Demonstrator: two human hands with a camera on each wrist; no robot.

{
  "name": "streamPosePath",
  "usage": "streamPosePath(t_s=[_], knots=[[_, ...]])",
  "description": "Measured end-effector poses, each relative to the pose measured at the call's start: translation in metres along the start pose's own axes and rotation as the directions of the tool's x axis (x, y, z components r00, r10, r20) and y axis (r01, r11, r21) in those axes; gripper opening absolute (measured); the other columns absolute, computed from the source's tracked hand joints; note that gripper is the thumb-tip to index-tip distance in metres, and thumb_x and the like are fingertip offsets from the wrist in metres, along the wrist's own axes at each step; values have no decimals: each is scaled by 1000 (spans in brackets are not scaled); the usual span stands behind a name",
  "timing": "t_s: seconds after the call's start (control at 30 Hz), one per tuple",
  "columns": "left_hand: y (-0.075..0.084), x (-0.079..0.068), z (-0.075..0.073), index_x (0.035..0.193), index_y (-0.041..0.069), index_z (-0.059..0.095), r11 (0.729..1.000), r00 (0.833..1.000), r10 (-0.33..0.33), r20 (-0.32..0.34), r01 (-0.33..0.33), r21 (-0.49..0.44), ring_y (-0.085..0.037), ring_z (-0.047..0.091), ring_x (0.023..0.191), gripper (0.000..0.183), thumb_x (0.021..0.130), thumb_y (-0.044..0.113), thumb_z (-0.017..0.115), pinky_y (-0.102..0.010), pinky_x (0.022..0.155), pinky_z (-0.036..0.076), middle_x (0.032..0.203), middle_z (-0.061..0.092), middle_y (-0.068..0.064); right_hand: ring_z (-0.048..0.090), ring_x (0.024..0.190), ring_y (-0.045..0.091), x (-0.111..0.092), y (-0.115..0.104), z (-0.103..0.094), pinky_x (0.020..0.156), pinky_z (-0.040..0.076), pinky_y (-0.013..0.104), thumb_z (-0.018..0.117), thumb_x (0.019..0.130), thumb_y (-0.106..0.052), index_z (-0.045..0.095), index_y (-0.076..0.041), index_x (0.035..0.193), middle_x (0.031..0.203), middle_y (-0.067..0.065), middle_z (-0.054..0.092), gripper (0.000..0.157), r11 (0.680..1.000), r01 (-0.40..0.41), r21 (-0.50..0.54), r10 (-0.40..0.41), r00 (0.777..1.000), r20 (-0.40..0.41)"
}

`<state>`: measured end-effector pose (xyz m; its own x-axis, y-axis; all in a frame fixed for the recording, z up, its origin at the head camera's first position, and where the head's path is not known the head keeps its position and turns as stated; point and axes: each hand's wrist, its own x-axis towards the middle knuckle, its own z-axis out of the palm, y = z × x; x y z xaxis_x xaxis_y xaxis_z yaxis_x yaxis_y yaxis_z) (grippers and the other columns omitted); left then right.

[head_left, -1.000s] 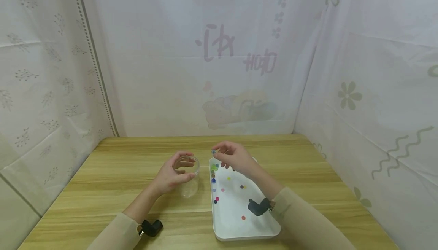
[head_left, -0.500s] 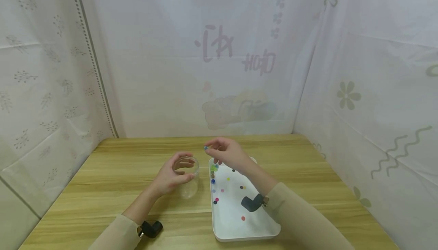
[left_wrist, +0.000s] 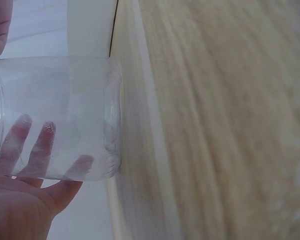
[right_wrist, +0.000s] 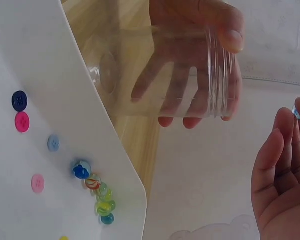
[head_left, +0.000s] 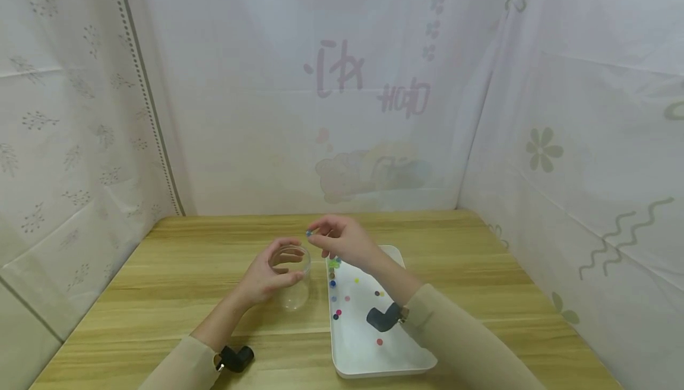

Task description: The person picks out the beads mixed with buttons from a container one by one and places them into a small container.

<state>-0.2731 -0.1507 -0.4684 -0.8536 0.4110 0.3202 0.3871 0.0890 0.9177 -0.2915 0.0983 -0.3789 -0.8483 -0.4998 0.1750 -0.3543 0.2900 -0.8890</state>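
Right hand (head_left: 344, 241) has moved left, with its small blue piece (head_left: 309, 233), toward the jar (head_left: 296, 296)

Half a second ago this hand was nearer to the far-left corner of the tray (head_left: 363, 357); the jar has kept its place. Now the right hand pinches the piece between thumb and forefinger, the other fingers loosely bent. The piece is higher than the jar's rim, near it but apart. The left hand (head_left: 266, 272) is curved wide around the upper part of the clear jar and holds it. The jar stands upright on the table (head_left: 203, 247), just beside the tray's left edge.

Inside the tray, along this left edge toward the far-left corner, lie green marbles (right_wrist: 104, 207) and a blue marble (right_wrist: 82, 169). Nearer along the same edge, a navy button (right_wrist: 19, 101) and a bright pink button (right_wrist: 22, 122) lie side by side. A red button (head_left: 380, 341) is toward the near edge.
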Motion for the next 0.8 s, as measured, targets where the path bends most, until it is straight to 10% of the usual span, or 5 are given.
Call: streamPosePath(t_s=[0.47,0.8], knots=[[0,-1,-1,151,11,51,1000,1000,-25,-6,25,7,-52,61,136,63,96,15,81,-64,108,56,150,59,-34,73,82,45,8,-3,18,67,59,30,76,104,-25,77,-13,124,99,16,75,24,999,37,1,-37,999,36],[1,-2,-1,150,9,52,999,999,-30,-12,31,21,-51,61,137,62,96,19,81,-67,110,54,152,62,-24,73,75,24,12,-4,26,71,62,39,76,104,-25,77,-14,126,105,24,75,25,1000,29,-3,-29,998,48]])
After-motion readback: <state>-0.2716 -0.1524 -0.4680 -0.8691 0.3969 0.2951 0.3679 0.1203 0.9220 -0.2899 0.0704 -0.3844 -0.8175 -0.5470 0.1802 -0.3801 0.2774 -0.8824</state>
